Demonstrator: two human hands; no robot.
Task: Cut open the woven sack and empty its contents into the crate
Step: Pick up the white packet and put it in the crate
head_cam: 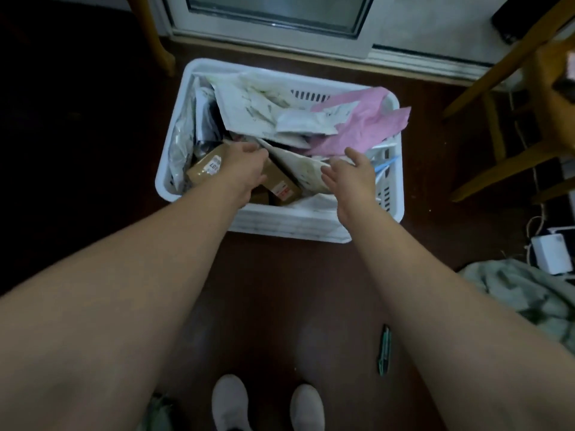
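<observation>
A white plastic crate stands on the dark floor, filled with parcels: white mailer bags, a pink bag and brown cardboard boxes. My left hand reaches into the crate over a brown box, fingers curled downward; whether it grips anything is hidden. My right hand hovers open over a white bag at the crate's near right side. A pale green woven sack lies crumpled on the floor at the right. A green utility knife rests on the floor near my right forearm.
A glass door closes the far side. Wooden furniture legs stand at right, another wooden leg at far left. A white box with cables sits at the right edge. My white shoes are at the bottom.
</observation>
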